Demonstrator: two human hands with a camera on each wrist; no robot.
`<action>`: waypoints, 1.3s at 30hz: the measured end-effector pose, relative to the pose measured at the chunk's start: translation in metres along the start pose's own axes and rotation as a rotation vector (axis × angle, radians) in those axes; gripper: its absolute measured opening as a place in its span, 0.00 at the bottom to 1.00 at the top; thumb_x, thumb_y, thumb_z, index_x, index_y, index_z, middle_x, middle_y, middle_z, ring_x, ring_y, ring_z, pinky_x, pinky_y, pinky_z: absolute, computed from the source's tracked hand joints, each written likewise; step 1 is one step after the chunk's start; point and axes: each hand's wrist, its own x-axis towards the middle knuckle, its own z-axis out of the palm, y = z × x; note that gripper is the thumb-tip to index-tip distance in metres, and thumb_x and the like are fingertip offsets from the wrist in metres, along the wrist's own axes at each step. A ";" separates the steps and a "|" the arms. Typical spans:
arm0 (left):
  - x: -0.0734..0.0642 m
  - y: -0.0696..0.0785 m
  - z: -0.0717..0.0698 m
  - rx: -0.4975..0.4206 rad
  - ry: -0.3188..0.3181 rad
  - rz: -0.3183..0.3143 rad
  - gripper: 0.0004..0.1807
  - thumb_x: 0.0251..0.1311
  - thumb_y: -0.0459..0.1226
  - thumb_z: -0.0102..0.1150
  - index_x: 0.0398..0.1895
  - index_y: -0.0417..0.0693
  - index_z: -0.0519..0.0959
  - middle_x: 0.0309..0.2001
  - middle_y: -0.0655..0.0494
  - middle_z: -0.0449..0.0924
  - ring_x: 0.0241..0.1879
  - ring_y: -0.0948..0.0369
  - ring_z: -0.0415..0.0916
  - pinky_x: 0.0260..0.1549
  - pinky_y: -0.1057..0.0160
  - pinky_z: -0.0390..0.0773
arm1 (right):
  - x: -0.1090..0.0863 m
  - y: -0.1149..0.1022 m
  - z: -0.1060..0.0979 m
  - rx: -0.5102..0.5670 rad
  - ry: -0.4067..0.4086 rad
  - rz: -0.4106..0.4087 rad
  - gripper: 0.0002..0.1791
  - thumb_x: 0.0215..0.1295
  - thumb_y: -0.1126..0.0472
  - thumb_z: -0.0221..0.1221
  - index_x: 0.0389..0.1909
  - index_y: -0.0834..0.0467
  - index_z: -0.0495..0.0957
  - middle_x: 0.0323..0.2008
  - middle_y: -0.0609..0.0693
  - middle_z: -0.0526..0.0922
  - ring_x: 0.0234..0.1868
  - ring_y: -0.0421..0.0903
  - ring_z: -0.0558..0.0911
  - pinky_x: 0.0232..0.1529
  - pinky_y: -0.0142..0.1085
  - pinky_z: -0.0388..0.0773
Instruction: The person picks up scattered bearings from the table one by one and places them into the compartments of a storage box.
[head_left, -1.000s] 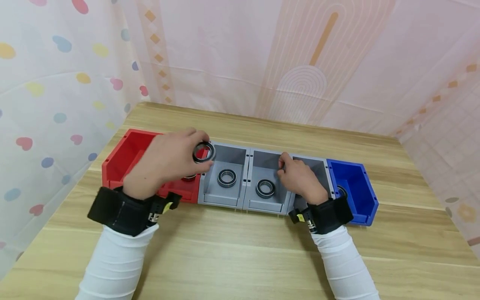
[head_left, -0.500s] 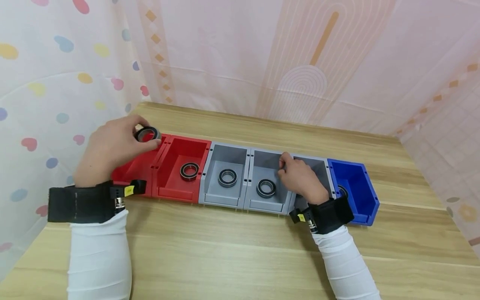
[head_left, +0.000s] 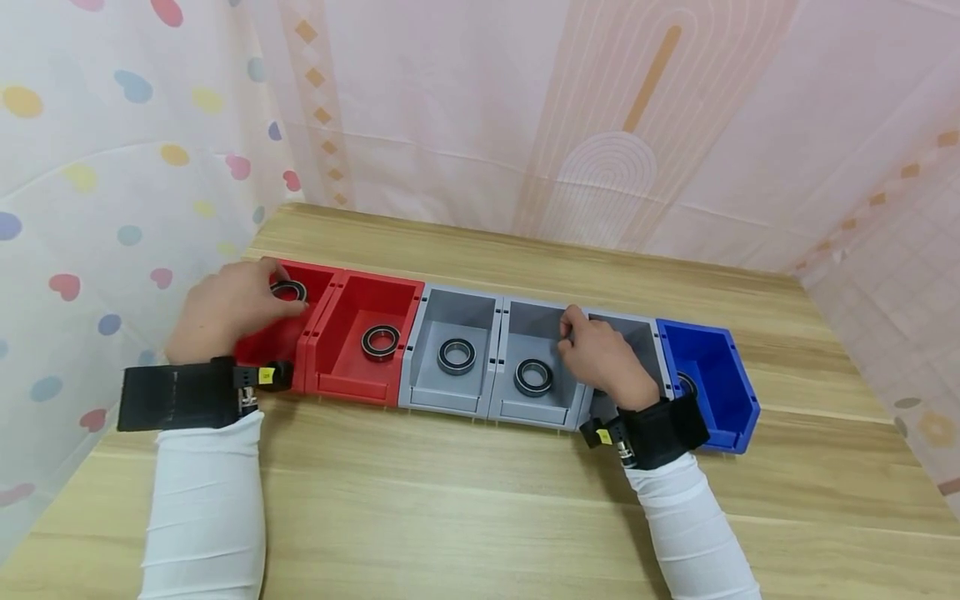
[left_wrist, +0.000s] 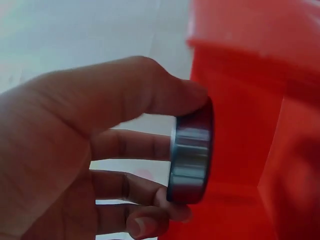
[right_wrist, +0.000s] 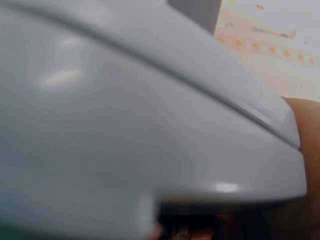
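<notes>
My left hand (head_left: 232, 310) pinches a bearing (head_left: 289, 291) at the leftmost red bin (head_left: 273, 346). In the left wrist view, the thumb presses the top of the bearing (left_wrist: 191, 155) and fingers support it from below, with the red bin's wall (left_wrist: 240, 125) beyond. My right hand (head_left: 603, 357) is bent over the wall between the right two grey bins. Its fingertips are mostly hidden, so whether it grips anything is unclear. In the right wrist view, a grey bin wall (right_wrist: 150, 125) fills most of the frame.
Bearings lie in the second red bin (head_left: 380, 342), left grey bin (head_left: 457, 357), middle grey bin (head_left: 533, 377) and blue bin (head_left: 686, 383). The bins form one joined row on a wooden table (head_left: 420, 500). A patterned curtain (head_left: 465, 108) hangs behind.
My left hand has carried the bearing leftward from the second red bin to the leftmost one, then lowered it slightly. The right hand has stayed in place.
</notes>
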 end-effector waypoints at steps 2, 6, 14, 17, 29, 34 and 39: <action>0.001 0.001 0.002 0.024 -0.002 0.006 0.35 0.45 0.48 0.64 0.52 0.34 0.68 0.40 0.34 0.75 0.36 0.43 0.70 0.28 0.46 0.76 | 0.000 0.000 0.000 0.000 0.001 -0.002 0.07 0.68 0.58 0.45 0.43 0.55 0.63 0.23 0.53 0.68 0.21 0.48 0.67 0.22 0.38 0.60; 0.002 0.004 0.006 0.043 -0.016 0.003 0.32 0.43 0.46 0.65 0.48 0.33 0.69 0.37 0.35 0.76 0.34 0.43 0.71 0.25 0.49 0.77 | 0.000 0.000 -0.001 0.000 0.005 -0.003 0.07 0.67 0.58 0.46 0.43 0.55 0.63 0.23 0.53 0.68 0.21 0.48 0.67 0.21 0.37 0.60; 0.005 0.001 0.016 0.053 -0.050 -0.005 0.30 0.38 0.43 0.69 0.43 0.34 0.72 0.37 0.36 0.77 0.32 0.44 0.71 0.29 0.47 0.77 | 0.001 0.001 0.002 -0.011 0.010 -0.003 0.08 0.67 0.59 0.47 0.44 0.55 0.63 0.25 0.52 0.70 0.22 0.48 0.68 0.22 0.38 0.61; 0.006 0.001 0.021 0.050 -0.073 0.009 0.31 0.37 0.43 0.70 0.44 0.34 0.72 0.37 0.38 0.78 0.32 0.46 0.72 0.32 0.46 0.77 | 0.001 0.001 0.002 -0.010 0.011 -0.002 0.08 0.67 0.58 0.47 0.44 0.55 0.63 0.25 0.53 0.70 0.22 0.48 0.69 0.23 0.38 0.61; 0.010 0.003 0.027 0.045 -0.185 0.012 0.28 0.40 0.36 0.67 0.47 0.34 0.71 0.35 0.41 0.77 0.32 0.47 0.71 0.35 0.45 0.75 | 0.002 0.004 0.000 0.004 0.006 -0.003 0.08 0.68 0.58 0.47 0.44 0.55 0.63 0.25 0.53 0.70 0.22 0.48 0.68 0.22 0.38 0.61; 0.013 0.006 0.029 0.047 -0.196 0.022 0.29 0.40 0.36 0.67 0.49 0.35 0.71 0.37 0.40 0.77 0.34 0.47 0.71 0.35 0.44 0.75 | 0.000 0.006 0.000 0.007 0.004 0.011 0.08 0.68 0.58 0.47 0.44 0.55 0.63 0.25 0.53 0.70 0.21 0.48 0.68 0.22 0.37 0.61; 0.013 0.008 0.028 0.039 -0.203 -0.011 0.30 0.38 0.36 0.68 0.49 0.37 0.70 0.37 0.41 0.76 0.34 0.47 0.70 0.35 0.45 0.75 | 0.000 0.006 0.000 0.000 0.011 0.014 0.08 0.67 0.58 0.47 0.44 0.55 0.63 0.25 0.53 0.70 0.22 0.48 0.69 0.22 0.37 0.61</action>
